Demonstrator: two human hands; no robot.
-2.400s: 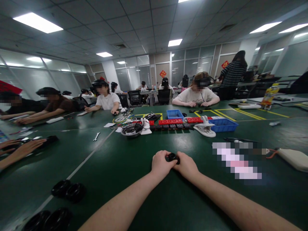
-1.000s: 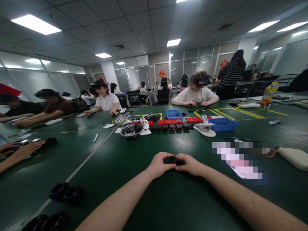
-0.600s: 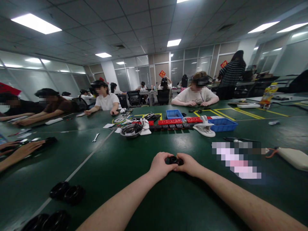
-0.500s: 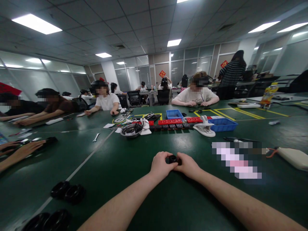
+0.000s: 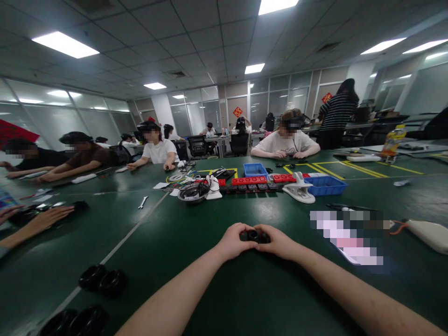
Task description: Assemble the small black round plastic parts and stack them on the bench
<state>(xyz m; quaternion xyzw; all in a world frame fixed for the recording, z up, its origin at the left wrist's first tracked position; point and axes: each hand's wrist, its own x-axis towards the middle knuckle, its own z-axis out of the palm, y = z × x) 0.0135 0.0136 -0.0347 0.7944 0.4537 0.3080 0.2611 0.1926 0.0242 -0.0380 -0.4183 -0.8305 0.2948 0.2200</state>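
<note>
A small black part with a round opening [image 5: 255,235] is held low over the green table [image 5: 168,242], between both hands. My left hand [image 5: 235,241] curls round its left side, the thumb along the near edge. On the other side my right hand [image 5: 277,241] grips it, fingertips meeting those of the left. The fingers hide part of its outline, so its full shape cannot be made out. Several black rings [image 5: 112,283] lie at the lower left, beside my left forearm.
Beyond the hands stand a blue tray [image 5: 325,185], red and black socket strips [image 5: 249,180], a white clamp [image 5: 299,189] and coiled cables [image 5: 193,191]. A wrench [image 5: 143,202] lies left. Another person's hand [image 5: 52,218] is at far left. A pixelated object [image 5: 350,238] lies right.
The black part shows wider between my hands, and my right hand has shifted slightly right with its fingers more arched. The whole view has moved a little.
</note>
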